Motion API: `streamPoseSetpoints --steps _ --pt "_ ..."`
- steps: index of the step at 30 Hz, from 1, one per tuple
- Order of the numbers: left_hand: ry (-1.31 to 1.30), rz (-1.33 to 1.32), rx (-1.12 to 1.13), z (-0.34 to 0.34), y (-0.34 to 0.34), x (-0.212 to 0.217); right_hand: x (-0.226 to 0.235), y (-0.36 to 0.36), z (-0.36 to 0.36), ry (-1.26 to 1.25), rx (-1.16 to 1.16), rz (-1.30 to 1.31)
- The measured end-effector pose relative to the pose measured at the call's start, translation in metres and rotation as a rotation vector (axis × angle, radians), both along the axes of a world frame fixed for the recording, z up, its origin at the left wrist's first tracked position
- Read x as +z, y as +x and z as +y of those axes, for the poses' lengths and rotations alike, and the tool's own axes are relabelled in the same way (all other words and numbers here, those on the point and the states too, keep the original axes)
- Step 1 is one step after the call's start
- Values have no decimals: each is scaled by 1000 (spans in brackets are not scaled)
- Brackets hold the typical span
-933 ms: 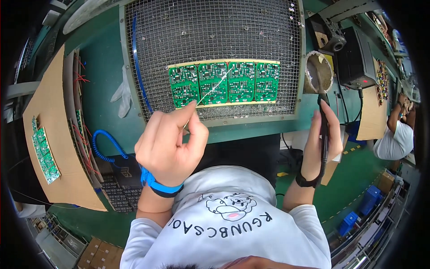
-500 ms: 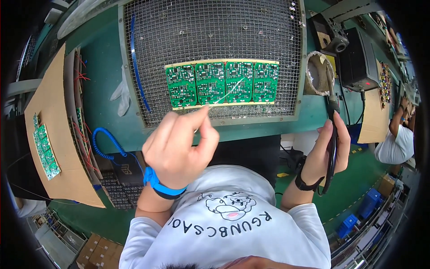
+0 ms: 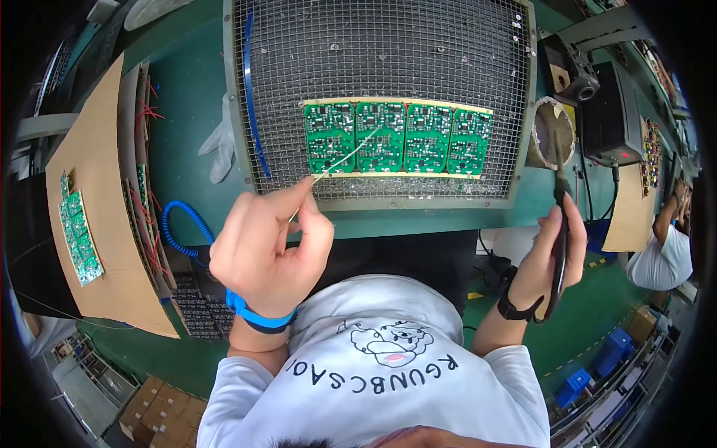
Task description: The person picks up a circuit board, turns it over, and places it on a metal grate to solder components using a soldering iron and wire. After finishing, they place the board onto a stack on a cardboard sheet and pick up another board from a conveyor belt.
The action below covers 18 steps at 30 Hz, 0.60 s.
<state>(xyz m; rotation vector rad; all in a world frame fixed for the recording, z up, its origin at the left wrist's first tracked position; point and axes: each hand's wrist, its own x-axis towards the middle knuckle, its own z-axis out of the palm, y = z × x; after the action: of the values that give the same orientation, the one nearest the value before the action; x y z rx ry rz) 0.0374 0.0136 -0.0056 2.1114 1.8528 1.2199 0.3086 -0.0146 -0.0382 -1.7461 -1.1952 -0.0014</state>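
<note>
A panel of several joined green circuit boards (image 3: pixel 380 160) lies on a wire-mesh frame, with pale strips along its long edges. My left hand (image 3: pixel 270 250) is closed in a pinch on a thin silvery solder wire (image 3: pixel 347 157), whose free end reaches over the second board from the left. A blue wrist strap (image 3: pixel 258 317) circles that wrist. My right hand (image 3: pixel 553 250) grips the dark handle of a soldering iron (image 3: pixel 560 213). The iron's front end points into a round, pale-rimmed holder (image 3: pixel 539 127) beside the frame.
The mesh frame (image 3: pixel 381 203) rests on a green bench. A blue band (image 3: pixel 254 97) lies at the mesh's left side. At left stand cardboard sheets (image 3: pixel 112 201) bearing another board panel (image 3: pixel 81 231). A black box (image 3: pixel 609 112) sits at right; another person (image 3: pixel 661 246) works beyond.
The view has shifted, so the bench appears further right. My left hand has moved left along the panel, the wire end now over the second board. The iron stays at the holder.
</note>
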Motion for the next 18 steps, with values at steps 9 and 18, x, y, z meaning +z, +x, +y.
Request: streamPoseSetpoints --steps 9,18 --pt "49 -11 -41 5 2 -10 28 -47 -4 82 623 150" --pt "62 -24 -58 7 1 -13 41 -73 10 -22 765 -86"
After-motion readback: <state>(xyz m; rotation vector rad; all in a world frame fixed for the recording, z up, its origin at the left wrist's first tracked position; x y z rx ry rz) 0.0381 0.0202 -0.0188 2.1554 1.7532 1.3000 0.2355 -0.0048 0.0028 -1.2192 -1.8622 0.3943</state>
